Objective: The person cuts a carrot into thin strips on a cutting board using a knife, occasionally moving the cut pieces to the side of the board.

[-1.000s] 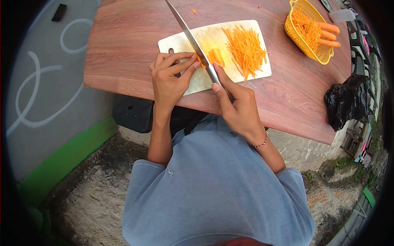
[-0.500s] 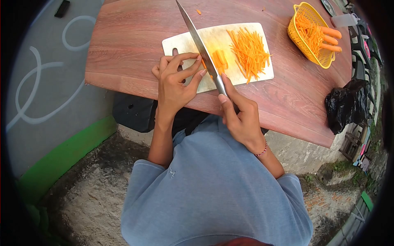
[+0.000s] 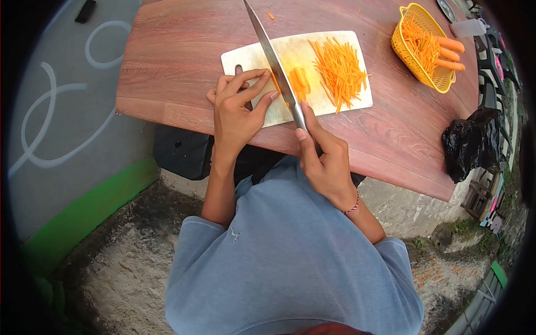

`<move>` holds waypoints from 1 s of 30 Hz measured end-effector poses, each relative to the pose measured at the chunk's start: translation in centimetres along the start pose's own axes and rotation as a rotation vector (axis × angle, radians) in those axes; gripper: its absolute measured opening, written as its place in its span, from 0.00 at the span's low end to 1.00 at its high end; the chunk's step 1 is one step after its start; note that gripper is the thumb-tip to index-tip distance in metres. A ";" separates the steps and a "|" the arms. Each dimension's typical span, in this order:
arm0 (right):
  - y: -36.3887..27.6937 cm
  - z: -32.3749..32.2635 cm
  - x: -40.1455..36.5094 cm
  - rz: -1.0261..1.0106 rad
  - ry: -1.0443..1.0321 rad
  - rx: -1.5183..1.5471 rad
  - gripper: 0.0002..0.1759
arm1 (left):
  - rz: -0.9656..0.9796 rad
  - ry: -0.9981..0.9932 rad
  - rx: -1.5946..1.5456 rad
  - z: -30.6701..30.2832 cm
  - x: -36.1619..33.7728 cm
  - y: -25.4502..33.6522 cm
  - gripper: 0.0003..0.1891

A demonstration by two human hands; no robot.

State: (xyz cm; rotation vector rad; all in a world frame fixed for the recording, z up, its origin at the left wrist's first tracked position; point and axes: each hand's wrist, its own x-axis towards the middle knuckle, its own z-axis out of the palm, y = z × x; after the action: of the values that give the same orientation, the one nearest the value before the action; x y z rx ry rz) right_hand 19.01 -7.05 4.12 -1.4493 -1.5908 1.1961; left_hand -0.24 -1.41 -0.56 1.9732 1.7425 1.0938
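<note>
My right hand (image 3: 325, 159) grips the handle of a large knife (image 3: 274, 58), whose blade lies slantwise over the white cutting board (image 3: 259, 58). On the blade's left side, the fingertips of my left hand (image 3: 237, 109) pinch at a thin piece of carrot (image 3: 275, 81), partly hidden by the fingers and blade. Just right of the blade are a few short carrot slices (image 3: 300, 81). A pile of carrot strips (image 3: 340, 72) covers the right part of the board.
A yellow basket (image 3: 398, 42) with carrot strips and whole carrots (image 3: 449, 54) stands at the table's (image 3: 173, 67) right. Beyond it are a clear bottle (image 3: 469, 28) and a plate edge (image 3: 445, 10). A black plastic bag (image 3: 472, 142) hangs at the right edge.
My right hand and the knife have shifted slightly left. My left fingertips have moved a little left, and more of the thin carrot piece shows beside the blade.
</note>
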 end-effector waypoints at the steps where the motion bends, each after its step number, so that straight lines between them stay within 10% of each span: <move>1: 0.1 0.0 0.0 0.001 -0.001 0.001 0.27 | 0.000 -0.018 -0.013 0.0 0.2 -0.1 0.20; 30: 1.2 0.0 -0.2 0.027 0.013 0.074 0.26 | 0.033 -0.085 -0.087 -0.7 1.9 -0.9 0.23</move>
State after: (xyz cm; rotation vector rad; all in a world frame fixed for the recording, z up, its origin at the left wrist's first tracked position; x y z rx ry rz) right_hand 19.53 -7.25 3.02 -1.4322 -1.5064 1.2453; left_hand -1.37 0.39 -0.03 1.9720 1.5975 1.0612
